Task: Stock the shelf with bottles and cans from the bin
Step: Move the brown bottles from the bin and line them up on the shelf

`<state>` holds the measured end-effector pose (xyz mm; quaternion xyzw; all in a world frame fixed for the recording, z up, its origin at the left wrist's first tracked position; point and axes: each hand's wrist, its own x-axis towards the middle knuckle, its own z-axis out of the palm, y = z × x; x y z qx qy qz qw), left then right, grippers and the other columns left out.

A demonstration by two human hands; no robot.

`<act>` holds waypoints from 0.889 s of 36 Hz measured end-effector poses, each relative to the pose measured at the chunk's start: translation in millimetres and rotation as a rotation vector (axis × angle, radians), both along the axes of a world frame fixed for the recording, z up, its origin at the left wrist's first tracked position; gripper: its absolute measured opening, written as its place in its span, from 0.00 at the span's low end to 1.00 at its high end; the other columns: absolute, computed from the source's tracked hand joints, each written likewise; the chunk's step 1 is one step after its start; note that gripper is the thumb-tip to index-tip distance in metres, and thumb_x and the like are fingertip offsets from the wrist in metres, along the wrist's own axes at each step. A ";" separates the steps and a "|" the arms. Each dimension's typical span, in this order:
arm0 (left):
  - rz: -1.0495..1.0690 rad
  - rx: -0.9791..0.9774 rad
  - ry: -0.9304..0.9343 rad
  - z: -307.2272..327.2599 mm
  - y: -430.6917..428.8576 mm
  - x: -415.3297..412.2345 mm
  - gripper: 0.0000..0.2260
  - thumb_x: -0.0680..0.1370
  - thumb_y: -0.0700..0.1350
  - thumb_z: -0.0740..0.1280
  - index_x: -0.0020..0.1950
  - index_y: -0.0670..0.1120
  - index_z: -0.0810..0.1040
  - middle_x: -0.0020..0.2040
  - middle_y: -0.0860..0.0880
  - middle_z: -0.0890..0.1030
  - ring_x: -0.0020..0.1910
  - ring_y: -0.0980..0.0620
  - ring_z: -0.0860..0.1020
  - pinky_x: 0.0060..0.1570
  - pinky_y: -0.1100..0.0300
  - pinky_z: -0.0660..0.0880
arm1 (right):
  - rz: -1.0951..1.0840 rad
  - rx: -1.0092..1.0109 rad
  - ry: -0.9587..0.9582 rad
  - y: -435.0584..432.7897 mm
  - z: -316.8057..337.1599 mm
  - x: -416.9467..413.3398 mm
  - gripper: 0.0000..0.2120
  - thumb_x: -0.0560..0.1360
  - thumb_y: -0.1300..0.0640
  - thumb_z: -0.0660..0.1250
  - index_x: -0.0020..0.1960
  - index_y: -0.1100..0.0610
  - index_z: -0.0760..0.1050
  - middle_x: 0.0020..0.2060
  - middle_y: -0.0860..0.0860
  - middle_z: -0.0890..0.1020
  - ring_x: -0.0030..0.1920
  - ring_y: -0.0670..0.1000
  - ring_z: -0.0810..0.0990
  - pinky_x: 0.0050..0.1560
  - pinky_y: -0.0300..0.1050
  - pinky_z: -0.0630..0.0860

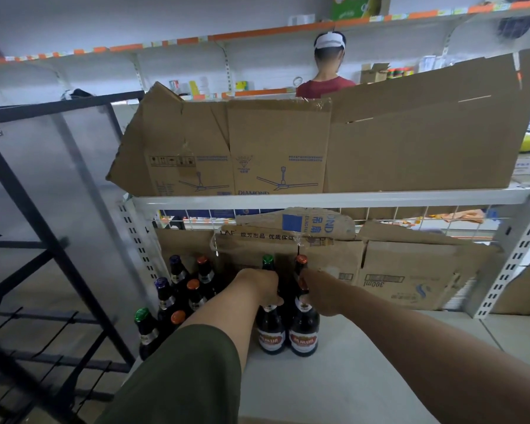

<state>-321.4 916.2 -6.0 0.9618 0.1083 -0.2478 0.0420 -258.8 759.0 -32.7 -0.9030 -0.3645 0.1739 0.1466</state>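
2 bottles (286,327) on shelf (364,371), more bottles (178,298) at left, cardboard (395,273) behind.

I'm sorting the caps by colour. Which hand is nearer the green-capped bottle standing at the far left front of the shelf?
Left. The left hand is up and right of that green-capped bottle; the right hand is farther right.

One head-worn wide-angle view, looking forward and down from close in. Both forearms reach out from the near edge toward the low shelf (364,356); the upper shelf rail (318,198) crosses mid-frame, and the far wall shelving bends with the lens.
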 end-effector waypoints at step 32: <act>-0.435 -0.250 -0.380 36.5 -368.8 70.5 0.22 0.75 0.60 0.66 0.67 0.54 0.71 0.65 0.49 0.77 0.63 0.43 0.77 0.62 0.47 0.75 | -0.853 -0.268 -0.095 -465.5 19.0 -26.9 0.25 0.76 0.43 0.67 0.64 0.58 0.67 0.62 0.57 0.76 0.61 0.58 0.76 0.55 0.49 0.75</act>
